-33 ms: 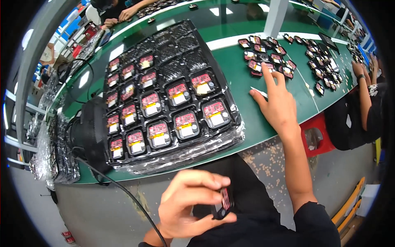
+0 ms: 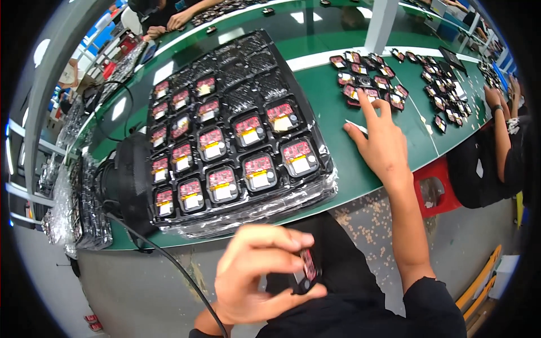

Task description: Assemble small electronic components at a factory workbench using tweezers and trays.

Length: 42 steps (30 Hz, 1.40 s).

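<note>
Nearest, below the tray [image 2: 329, 169] and off the table edge: left hand [image 2: 256, 279] curled shut around 1 small module [image 2: 307, 269], red-faced in a black frame, pinched edge-on between thumb and fingertips over the lap. Probably light and rigid, with a bare circuit face likely easy to mar; best taken by the black rim, as here, not by the red face.

Right of the tray, on the green table [image 2: 338, 107]: right hand [image 2: 380, 143] spread flat, fingers open, holding nothing, index fingertip reaching the near edge of the loose modules [image 2: 369, 81].

The tray itself: black, compartmented, sitting on a stack of wrapped trays, filled with about 19 modules in its near and left pockets, roughly 6 far pockets empty. Left of the tray: 1 black rounded device [image 2: 132, 186] with a cable trailing down.

Beyond the right hand: a cluster of some 15 loose modules, then a second scatter [image 2: 448, 98] farther right, too small for a count. Far right of the tray: another person's arm [image 2: 501, 132] at the table.
</note>
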Each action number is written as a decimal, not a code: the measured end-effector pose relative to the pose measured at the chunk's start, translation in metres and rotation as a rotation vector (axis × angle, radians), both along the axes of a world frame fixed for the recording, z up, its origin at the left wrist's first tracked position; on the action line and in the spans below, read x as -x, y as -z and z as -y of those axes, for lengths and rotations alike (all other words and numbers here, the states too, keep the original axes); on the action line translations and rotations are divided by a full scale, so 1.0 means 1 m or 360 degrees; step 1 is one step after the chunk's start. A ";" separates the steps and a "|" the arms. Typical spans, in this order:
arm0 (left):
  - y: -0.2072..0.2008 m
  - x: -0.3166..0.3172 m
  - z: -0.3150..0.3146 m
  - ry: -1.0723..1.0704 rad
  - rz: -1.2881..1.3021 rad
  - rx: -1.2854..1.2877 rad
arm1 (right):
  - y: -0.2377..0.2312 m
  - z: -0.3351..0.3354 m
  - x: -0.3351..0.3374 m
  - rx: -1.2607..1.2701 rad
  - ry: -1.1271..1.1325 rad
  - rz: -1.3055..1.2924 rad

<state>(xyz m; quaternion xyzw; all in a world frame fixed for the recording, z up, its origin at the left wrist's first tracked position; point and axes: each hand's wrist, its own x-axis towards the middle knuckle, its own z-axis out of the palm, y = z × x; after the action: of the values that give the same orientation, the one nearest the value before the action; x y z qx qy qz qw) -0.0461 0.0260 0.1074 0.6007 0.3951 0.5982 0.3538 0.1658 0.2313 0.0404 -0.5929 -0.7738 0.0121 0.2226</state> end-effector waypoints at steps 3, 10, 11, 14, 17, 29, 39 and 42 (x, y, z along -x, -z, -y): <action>-0.027 0.016 -0.031 -0.0180 -0.0591 -0.0215 | 0.008 0.001 -0.001 -0.0052 -0.0010 0.0042; -0.068 0.045 -0.113 -0.0593 -0.1444 -0.0078 | 0.012 0.015 -0.006 -0.0062 -0.0070 -0.0168; -0.067 0.052 -0.123 -0.0623 -0.1490 -0.0043 | 0.011 0.016 -0.004 -0.0045 -0.0075 -0.0182; -0.062 0.067 -0.153 -0.0670 -0.1587 0.0099 | 0.013 0.014 -0.006 -0.0074 -0.0080 -0.0230; -0.056 0.070 -0.163 -0.0671 -0.1570 0.0101 | 0.014 0.015 -0.005 -0.0061 -0.0076 -0.0249; -0.059 0.087 -0.162 -0.0174 -0.1747 0.0062 | 0.014 0.014 -0.009 -0.0059 -0.0088 -0.0287; -0.061 0.094 -0.161 -0.0108 -0.1881 0.0052 | 0.015 0.015 -0.009 -0.0082 -0.0105 -0.0300; -0.059 0.097 -0.162 -0.0171 -0.1957 0.0038 | 0.015 0.015 -0.008 -0.0086 -0.0108 -0.0299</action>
<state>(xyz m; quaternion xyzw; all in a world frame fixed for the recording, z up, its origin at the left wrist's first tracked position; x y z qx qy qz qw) -0.1428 0.1884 0.1662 0.8109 0.5631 0.1548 0.0375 0.1737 0.2166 0.0250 -0.5564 -0.7691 0.0543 0.3097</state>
